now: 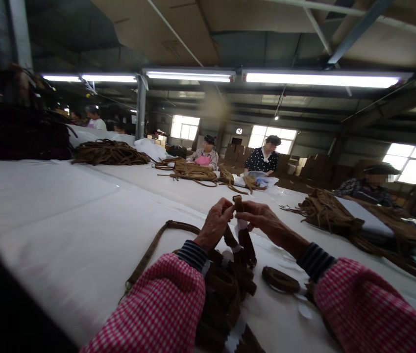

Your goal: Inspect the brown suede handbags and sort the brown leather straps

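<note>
Between my two hands, a brown strap (238,204) is held up with its folded end at the top and something white around it lower down. My left hand (215,221) pinches it from the left side. From the right, my right hand (261,219) closes its fingers on the same strap. Below them lies a pile of brown straps (226,284) with white wraps, partly hidden by my left sleeve. A long strap (149,252) curves out to the left of the pile. To the right sits a coiled brown strap (280,280).
The white table (64,211) stretches across. Brown straps (110,152) are heaped at the back left beside dark bags (20,130). Fringed brown bags (193,171) lie farther back, others (325,211) at right. Several people are at the table's far side.
</note>
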Available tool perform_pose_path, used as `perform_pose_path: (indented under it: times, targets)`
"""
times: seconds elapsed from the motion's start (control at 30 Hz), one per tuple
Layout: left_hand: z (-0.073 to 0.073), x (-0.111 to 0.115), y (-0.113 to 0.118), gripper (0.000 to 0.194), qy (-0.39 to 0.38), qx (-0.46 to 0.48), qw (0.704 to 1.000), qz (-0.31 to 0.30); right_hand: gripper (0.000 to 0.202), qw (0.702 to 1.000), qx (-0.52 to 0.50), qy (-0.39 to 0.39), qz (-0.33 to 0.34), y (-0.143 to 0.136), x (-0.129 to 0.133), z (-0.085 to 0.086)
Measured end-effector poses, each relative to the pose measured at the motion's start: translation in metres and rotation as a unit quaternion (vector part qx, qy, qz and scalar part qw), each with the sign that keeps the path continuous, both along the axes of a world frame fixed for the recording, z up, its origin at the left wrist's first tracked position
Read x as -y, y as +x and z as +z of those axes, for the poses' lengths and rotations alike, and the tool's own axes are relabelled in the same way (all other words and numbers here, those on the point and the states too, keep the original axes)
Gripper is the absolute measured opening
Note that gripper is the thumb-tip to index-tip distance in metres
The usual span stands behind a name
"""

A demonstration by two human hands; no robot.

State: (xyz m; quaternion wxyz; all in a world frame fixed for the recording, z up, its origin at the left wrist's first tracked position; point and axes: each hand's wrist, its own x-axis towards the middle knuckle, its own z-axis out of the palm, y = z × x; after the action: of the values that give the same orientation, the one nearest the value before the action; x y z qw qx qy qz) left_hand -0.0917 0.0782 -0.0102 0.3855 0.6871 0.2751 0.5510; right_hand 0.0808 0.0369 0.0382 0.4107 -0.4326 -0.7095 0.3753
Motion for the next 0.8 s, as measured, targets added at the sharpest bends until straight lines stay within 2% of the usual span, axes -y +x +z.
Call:
perform_pose_path:
  times: [0.17, 0.27, 0.33, 0.43, 0.53, 0.67, 0.8]
  targets:
    - [-0.004, -0.003, -0.002, 0.026, -0.007, 0.006, 0.999, 0.047, 0.060, 0.993, -0.103, -0.046, -0.025, -0.017, 0.003, -0.007]
    - [-0.004, -0.003, -0.001, 0.026, -0.010, 0.005, 0.999, 0.047, 0.049, 0.984, -0.159, -0.061, -0.051, -0.015, 0.002, -0.012]
    - [-0.004, -0.002, -0.001, 0.026, -0.012, -0.004, 0.999, 0.038, 0.042, 0.985, -0.153, -0.039, -0.063, -0.014, 0.001, -0.015]
    - [-0.001, 0.001, -0.001, 0.024, -0.031, -0.012, 0.999, 0.032, 0.034, 0.991, -0.089, 0.034, -0.097, -0.016, -0.001, -0.017]
    - [0.001, 0.001, -0.001, 0.020, -0.061, 0.003, 0.997, 0.038, 0.022, 0.983, 0.014, 0.120, -0.142, -0.020, -0.002, -0.016]
    - [0.002, -0.003, -0.001, 0.017, -0.099, 0.030, 0.994, 0.030, 0.019, 0.943, 0.186, 0.189, -0.199, -0.025, 0.000, -0.010]
    - [0.002, -0.006, -0.001, 0.020, -0.112, 0.031, 0.993, -0.005, 0.020, 0.901, 0.334, 0.189, -0.203, -0.022, 0.004, 0.005]
